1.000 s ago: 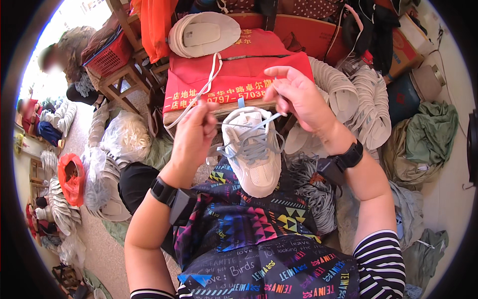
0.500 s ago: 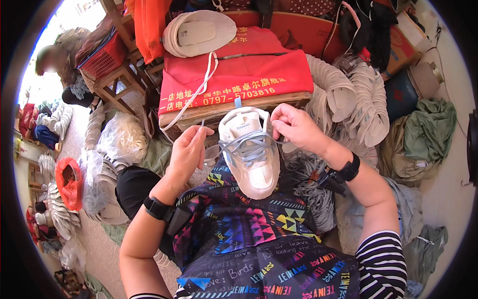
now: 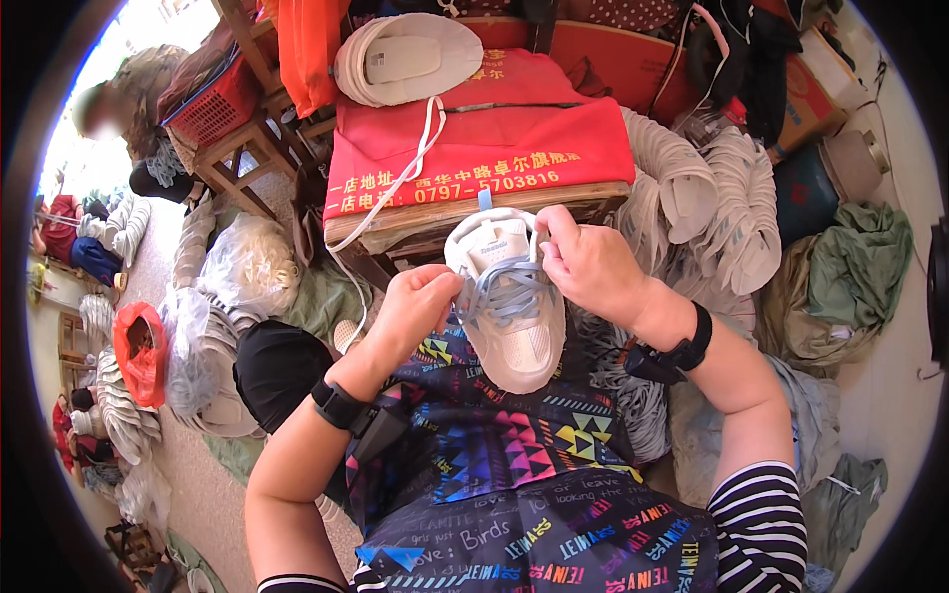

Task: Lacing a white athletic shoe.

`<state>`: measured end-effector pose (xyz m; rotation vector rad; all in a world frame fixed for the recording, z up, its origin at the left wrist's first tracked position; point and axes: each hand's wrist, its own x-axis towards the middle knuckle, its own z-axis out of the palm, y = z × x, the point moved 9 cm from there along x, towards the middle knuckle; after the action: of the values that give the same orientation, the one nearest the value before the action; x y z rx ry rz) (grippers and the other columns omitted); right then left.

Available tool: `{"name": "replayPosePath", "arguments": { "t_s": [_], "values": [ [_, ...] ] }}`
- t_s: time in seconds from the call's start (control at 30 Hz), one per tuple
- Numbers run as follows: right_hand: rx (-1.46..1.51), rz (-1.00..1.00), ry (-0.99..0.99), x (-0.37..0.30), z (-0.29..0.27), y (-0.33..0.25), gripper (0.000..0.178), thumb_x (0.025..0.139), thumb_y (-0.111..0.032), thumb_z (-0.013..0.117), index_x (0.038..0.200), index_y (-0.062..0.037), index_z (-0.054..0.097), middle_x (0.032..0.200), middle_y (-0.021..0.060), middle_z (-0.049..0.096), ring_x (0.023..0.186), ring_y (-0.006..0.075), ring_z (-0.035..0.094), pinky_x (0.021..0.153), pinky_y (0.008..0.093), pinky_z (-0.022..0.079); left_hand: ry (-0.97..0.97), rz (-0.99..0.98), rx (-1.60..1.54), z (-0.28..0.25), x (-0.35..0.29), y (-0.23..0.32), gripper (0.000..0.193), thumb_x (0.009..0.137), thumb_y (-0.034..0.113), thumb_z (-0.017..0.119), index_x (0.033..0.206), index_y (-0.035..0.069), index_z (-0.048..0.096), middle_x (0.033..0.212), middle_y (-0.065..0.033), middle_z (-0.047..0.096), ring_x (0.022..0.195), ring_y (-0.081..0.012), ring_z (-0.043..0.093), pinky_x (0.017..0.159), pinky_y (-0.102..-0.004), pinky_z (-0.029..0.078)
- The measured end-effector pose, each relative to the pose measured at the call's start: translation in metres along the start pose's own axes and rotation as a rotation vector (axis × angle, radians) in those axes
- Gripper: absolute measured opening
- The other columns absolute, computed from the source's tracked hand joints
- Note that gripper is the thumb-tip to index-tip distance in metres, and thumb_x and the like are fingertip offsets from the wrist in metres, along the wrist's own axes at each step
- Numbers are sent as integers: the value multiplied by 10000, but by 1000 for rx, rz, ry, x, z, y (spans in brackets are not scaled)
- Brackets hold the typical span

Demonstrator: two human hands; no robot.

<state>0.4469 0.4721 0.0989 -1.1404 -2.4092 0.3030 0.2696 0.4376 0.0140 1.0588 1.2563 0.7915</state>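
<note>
A cream-white sneaker (image 3: 519,341) rests upright over my lap, its toe toward me and its heel against the edge of a wooden bench. Blue-grey shoelace (image 3: 509,289) criss-crosses its tongue, and a pale blue pull tab (image 3: 484,201) sticks up at the heel. My left hand (image 3: 420,304) is closed in a pinch at the shoe's left side, by the lace. On the opposite side, my right hand (image 3: 590,265) pinches at the upper eyelets beside the collar. The lace ends are mostly hidden by my fingers.
Red cloth (image 3: 484,148) covers the bench (image 3: 395,232); nested white shoe pieces (image 3: 410,61) and a loose white lace (image 3: 415,163) lie on it. Stacked shoe pieces (image 3: 736,212) stand at right, above a bundle of grey laces (image 3: 633,395). Another person (image 3: 138,89) is at far left.
My left hand has moved right, from out beside the shoe to its left edge. My right hand has turned slightly and stays by the collar. The lace loops now sit closer to the shoe.
</note>
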Motion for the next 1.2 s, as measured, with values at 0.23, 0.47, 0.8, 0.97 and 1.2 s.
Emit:
{"name": "replayPosePath", "arguments": {
  "t_s": [0.23, 0.47, 0.8, 0.97, 1.2],
  "values": [
    [8, -101, -36, 3, 5, -8, 231, 863, -70, 564, 1068, -42, 462, 702, 176, 617, 664, 349, 645, 575, 445, 497, 10, -45, 16, 2, 9, -2, 246, 905, 184, 546, 723, 26, 599, 594, 28, 526, 485, -52, 452, 463, -219, 338],
    [106, -107, -117, 5, 15, -4, 304, 837, -42, 564, 1123, -41, 463, 755, 184, 619, 662, 361, 634, 602, 446, 494, 36, 187, 642, -9, 14, 41, 221, 885, 212, 617, 785, 15, 626, 625, -29, 579, 574, -86, 563, 539, -249, 439],
    [322, 168, -313, 18, 17, 17, 262, 821, -63, 513, 1082, -35, 516, 632, 102, 604, 585, 229, 633, 575, 352, 506, -248, 633, 839, 4, 17, 80, 212, 807, 178, 746, 992, 101, 679, 954, -50, 428, 818, -158, 442, 720, -282, 422],
    [584, 382, -660, 15, 34, 25, 268, 852, -77, 483, 1111, -12, 510, 731, 79, 644, 653, 138, 637, 611, 290, 517, -237, 521, 778, 7, 28, 61, 180, 838, 241, 726, 899, 72, 709, 936, -59, 429, 866, -171, 449, 745, -274, 414],
    [627, 242, -642, 25, 26, 43, 236, 853, -139, 635, 1068, -42, 636, 812, 80, 668, 749, 169, 653, 740, 329, 527, 127, 625, 590, 21, 18, 85, 163, 843, 203, 717, 844, 40, 713, 928, -44, 450, 888, -149, 455, 766, -248, 396]
  ]
}}
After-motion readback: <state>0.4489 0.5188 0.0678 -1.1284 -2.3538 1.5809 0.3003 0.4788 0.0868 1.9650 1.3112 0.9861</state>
